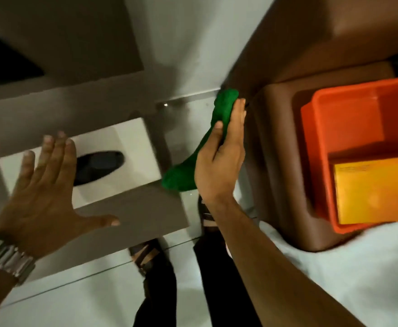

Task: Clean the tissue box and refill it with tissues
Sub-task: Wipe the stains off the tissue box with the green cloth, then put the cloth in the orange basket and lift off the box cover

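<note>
No legible writing in view

The only printing visible is a few faint dark lines at the top of the yellow packet [377, 192] lying in the orange bin [334, 109] at about 3 o'clock; the blur leaves them too small and soft to read. The white tissue box [132, 140] at 9 o'clock shows no label, brand or number on its top face, and the metal wristwatch [9, 260] at 8 o'clock shows only its band

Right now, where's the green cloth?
Head view, centre: green cloth gripped in the right hand, between the white tissue box and orange tub.
</note>
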`<control>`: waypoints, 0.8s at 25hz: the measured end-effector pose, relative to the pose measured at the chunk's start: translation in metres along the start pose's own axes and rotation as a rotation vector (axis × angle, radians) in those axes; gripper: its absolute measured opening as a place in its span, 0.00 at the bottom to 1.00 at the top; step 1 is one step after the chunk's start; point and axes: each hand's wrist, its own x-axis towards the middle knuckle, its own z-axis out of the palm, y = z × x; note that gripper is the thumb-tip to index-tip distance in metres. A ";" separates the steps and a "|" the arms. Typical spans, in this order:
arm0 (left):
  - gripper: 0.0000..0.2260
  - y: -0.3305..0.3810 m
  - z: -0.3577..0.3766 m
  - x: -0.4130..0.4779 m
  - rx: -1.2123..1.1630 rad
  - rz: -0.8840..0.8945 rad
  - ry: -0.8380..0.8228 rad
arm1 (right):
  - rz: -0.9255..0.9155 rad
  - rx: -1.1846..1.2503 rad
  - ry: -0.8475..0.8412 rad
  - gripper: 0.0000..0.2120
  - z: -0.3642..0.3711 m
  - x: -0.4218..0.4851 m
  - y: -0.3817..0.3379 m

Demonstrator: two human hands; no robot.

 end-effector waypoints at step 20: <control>0.67 0.380 -0.049 0.161 -0.068 0.479 -0.119 | 0.552 -0.058 0.353 0.27 -0.198 0.203 0.083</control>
